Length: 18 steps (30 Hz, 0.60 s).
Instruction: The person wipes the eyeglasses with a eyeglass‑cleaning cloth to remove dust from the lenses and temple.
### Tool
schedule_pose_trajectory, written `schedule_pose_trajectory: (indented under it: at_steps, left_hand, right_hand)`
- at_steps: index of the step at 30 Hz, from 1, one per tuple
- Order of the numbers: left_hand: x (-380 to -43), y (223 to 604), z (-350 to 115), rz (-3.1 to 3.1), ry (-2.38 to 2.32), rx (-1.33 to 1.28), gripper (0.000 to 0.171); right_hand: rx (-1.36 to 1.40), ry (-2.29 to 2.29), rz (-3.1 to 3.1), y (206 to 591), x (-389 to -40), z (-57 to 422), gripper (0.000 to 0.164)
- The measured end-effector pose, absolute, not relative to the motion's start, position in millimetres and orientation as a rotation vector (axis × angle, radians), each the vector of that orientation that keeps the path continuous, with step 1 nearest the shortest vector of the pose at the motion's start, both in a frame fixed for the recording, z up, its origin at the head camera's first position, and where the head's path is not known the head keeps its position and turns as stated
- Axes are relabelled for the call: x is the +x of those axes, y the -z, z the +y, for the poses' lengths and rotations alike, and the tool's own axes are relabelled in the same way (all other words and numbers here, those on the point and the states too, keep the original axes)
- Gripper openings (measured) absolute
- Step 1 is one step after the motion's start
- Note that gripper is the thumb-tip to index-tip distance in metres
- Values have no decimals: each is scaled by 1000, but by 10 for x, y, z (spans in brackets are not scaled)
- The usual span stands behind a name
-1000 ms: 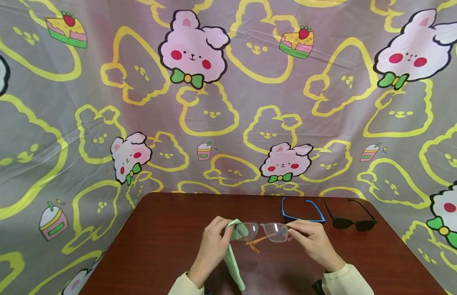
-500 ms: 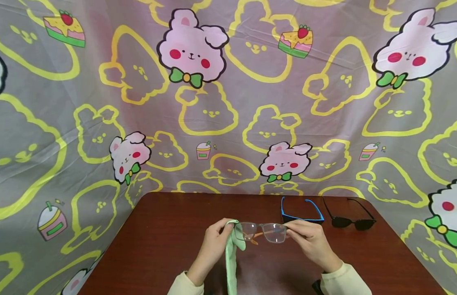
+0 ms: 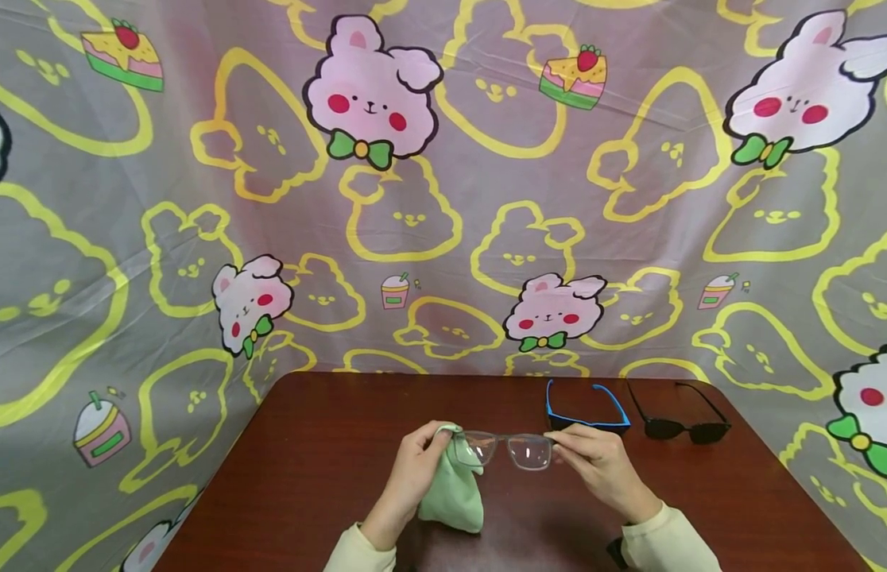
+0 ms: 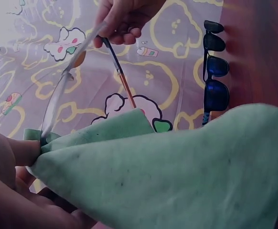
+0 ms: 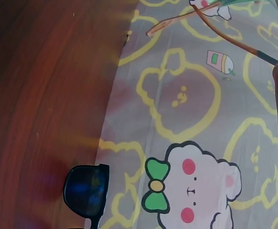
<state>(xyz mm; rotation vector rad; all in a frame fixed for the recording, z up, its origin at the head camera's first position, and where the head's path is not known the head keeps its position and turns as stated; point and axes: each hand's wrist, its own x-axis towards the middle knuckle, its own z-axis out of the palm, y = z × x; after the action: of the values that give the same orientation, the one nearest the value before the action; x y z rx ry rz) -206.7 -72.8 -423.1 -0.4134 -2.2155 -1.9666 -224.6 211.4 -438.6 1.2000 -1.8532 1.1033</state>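
Note:
Clear-framed eyeglasses (image 3: 531,453) are held up over the table, lenses facing the head camera. My left hand (image 3: 412,465) pinches their left end through a light green cloth (image 3: 454,500), which hangs below the fingers and overlaps part of the left lens. At the other end, the thumb and fingers of my right hand (image 3: 602,469) pinch the frame by its hinge. The left wrist view shows the frame edge-on, with the cloth (image 4: 177,167) spread wide in front. Slim brown temples (image 5: 229,38) with dark ends by the hinge stretch away from the frame in the right wrist view.
On the brown table (image 3: 307,445), blue-framed glasses (image 3: 590,421) with dark lenses lie at the back right. Black sunglasses (image 3: 687,432) sit beside them, temples unfolded. A patterned curtain (image 3: 443,238) encloses the table's back and sides.
The cloth's hanging part has gone from a narrow strip to a broader, shorter fold below the left hand. The glasses have tilted slightly, and their brown temple no longer shows beneath the lenses in the head view.

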Motion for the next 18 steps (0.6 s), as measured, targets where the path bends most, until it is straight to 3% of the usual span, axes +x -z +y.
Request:
schedule_pose_trajectory:
  at_steps: [4,18]
  left_hand:
    - [-2073,4216,-736,-2156,2026,-420,20]
    - [-2069,4192,-756,-2158,2006,-458,19]
  right_hand:
    - [1152,-1165,-1957,4412,-2248,2134,40]
    - [999,-1629,-2155,4362,-2136,2150,24]
